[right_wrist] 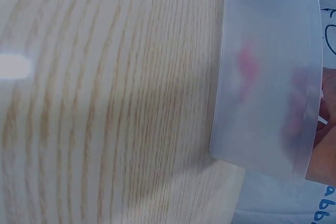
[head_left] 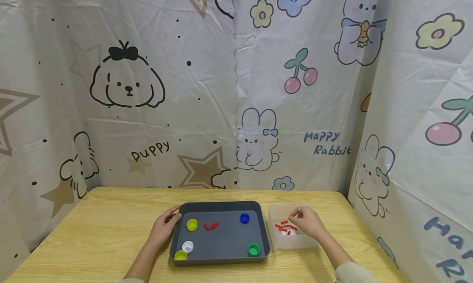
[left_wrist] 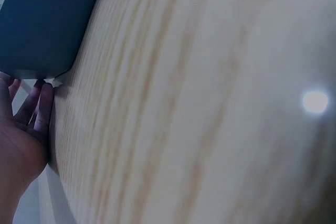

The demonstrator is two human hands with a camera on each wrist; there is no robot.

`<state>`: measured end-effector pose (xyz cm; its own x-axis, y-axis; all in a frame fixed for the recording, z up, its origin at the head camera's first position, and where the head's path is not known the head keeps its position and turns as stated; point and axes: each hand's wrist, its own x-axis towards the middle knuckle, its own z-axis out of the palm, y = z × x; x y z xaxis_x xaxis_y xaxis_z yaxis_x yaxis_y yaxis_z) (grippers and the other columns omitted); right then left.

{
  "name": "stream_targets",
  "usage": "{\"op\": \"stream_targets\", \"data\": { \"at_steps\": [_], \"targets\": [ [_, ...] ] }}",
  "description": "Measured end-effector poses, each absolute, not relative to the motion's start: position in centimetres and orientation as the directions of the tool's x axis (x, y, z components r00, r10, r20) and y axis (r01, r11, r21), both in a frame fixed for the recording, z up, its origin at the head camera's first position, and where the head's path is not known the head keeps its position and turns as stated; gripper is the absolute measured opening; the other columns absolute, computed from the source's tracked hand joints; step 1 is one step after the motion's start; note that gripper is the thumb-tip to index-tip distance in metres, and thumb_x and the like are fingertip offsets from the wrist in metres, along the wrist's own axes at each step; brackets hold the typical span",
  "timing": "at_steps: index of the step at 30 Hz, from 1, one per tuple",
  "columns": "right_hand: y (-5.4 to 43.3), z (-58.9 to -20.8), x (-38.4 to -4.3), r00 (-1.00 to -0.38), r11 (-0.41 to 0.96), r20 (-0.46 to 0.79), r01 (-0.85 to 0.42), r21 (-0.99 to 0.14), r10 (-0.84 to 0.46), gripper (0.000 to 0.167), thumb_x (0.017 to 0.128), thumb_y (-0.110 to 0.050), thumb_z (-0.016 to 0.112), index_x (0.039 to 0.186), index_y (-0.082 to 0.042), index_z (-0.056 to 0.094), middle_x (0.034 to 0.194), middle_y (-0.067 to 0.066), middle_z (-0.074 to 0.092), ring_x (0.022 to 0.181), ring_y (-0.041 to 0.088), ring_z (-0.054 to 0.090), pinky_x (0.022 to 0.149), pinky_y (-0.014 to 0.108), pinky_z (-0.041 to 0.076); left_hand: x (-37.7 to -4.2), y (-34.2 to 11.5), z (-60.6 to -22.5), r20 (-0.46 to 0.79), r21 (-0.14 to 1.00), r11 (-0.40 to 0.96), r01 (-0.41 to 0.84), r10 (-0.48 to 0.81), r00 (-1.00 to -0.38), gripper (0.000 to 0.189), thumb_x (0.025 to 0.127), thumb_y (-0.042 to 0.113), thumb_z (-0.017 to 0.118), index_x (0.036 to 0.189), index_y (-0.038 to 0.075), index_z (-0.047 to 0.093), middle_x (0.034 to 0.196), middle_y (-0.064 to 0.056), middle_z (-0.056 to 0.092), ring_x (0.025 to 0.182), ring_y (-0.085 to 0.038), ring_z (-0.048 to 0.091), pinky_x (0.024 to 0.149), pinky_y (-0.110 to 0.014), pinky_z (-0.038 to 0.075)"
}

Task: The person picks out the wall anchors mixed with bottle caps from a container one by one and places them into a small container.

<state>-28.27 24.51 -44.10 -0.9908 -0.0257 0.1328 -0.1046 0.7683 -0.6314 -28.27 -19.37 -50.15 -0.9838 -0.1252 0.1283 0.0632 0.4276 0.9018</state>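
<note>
Steady the tray [head_left: 229, 244] on the counter [head_left: 122, 217] with the left grip [head_left: 164, 228], holding lightly at the left edge and not pushing toward the box [head_left: 295, 243] just to the right. Choose from the red sticks [head_left: 278, 226] lying scattered on the floor of that cloudy box, working with the right grip [head_left: 306, 223], now over its far part with fingertips bent down and drawn close together. Hard to tell about any stick between them, with tips so small from above and only blurred through the box wall from the right wrist. Best to pinch a single stick by the middle, then lift straight up past the rim, clear of close-lying neighbours. If bringing one across, lower gently rather than drop, and avoid nudging the few red sticks [head_left: 211, 227] in the tray, just right of the far yellow cap [head_left: 191, 224], or the blue cap [head_left: 244, 218] farther right.
</note>
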Motion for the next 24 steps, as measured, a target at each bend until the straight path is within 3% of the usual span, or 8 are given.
{"op": "stream_targets", "data": {
  "at_steps": [17,24],
  "targets": [
    [23.3,-42.7,-28.7,-0.985,0.779,0.169,-0.141,-0.61,-0.045,0.006,0.083,-0.015,0.067,0.083,-0.009,0.067,0.071,0.001,0.053,0.066,0.013,0.045,0.059,0.027,0.036,-28.3,-19.5,-50.2,0.143,0.899,0.43,0.078,-0.12,-0.982,0.041,0.096,0.025,0.053,0.134,0.011,0.052,0.115,-0.016,0.062,0.101,-0.02,0.056,0.085,-0.03,0.044],
    [21.4,-41.9,-28.5,-0.978,0.765,0.192,-0.18,-0.619,-0.075,0.004,0.083,-0.014,0.067,0.082,-0.01,0.067,0.067,0.0,0.049,0.057,0.011,0.042,0.053,0.025,0.035,-28.3,-19.4,-50.2,0.147,0.9,0.428,0.084,-0.116,-0.982,0.041,0.096,0.024,0.053,0.134,0.01,0.052,0.115,-0.016,0.063,0.099,-0.019,0.056,0.081,-0.028,0.045]
  ]
}}
